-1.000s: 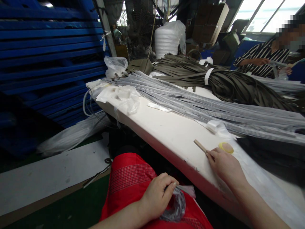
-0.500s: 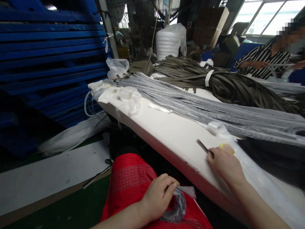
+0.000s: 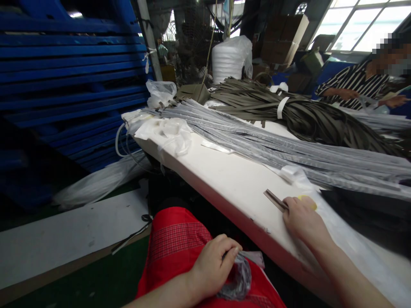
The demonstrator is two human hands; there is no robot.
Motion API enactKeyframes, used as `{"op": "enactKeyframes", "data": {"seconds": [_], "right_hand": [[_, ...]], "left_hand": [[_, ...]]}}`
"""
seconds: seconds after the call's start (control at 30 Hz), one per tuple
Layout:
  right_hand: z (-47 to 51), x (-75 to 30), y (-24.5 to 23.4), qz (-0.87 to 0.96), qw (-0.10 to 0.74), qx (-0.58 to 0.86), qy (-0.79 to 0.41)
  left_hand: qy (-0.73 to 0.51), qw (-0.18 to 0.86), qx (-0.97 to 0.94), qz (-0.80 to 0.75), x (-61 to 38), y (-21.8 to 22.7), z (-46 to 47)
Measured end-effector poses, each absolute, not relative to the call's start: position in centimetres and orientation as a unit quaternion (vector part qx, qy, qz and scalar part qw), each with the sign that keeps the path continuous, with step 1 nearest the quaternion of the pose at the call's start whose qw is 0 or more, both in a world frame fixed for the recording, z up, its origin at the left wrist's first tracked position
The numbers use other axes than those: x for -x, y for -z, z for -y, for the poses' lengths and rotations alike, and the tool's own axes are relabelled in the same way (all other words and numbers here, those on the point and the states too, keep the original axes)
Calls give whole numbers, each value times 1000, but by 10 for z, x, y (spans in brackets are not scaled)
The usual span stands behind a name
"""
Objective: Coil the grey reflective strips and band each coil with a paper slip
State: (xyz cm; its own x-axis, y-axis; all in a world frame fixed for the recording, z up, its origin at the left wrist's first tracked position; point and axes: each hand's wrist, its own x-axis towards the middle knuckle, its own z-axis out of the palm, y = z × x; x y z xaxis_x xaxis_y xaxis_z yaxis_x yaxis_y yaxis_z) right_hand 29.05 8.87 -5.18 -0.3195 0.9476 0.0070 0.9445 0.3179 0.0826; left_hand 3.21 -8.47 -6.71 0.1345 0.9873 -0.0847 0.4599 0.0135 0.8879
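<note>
Brown strip point(image 3: 275, 200) juts past the right hand point(image 3: 303, 218) gripping it; left hand point(image 3: 212, 263) pinches a grey coil point(image 3: 246, 276)

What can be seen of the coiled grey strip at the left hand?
The coiled grey strip forms a ring of several turns, glossy and translucent in places, as if sleeved in clear plastic. It lies against the red cloth over the person's lap, its upper side held in the grip of the left hand. A flat end juts out to the right; the part behind the hand is hidden.
</note>
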Motion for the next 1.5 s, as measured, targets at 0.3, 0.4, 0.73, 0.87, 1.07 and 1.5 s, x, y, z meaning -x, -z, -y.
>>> {"op": "enactKeyframes", "data": {"seconds": [0.3, 0.4, 0.73, 0.87, 1.07, 1.5], "right_hand": [[-98, -316, 41, -733, -87, -672, -63], [-95, -322, 23, -696, -165, -691, -105], [-39, -276, 59, -907, -81, -407, -77], [-39, -277, 62, -883, -143, -445, -45], [-42, -281, 62, -873, -135, -469, 23], [-43, -277, 55, -889, -70, -451, -34]], "left_hand": [[-320, 419, -627, -573, -32, 66, 85], [-315, 420, -629, -574, -33, 66, 84], [-301, 424, -629, -578, -36, 65, 81], [-300, 424, -627, -581, -35, 64, 80], [-293, 425, -629, -581, -37, 64, 78], [-295, 423, -628, -583, -37, 63, 79]]}}
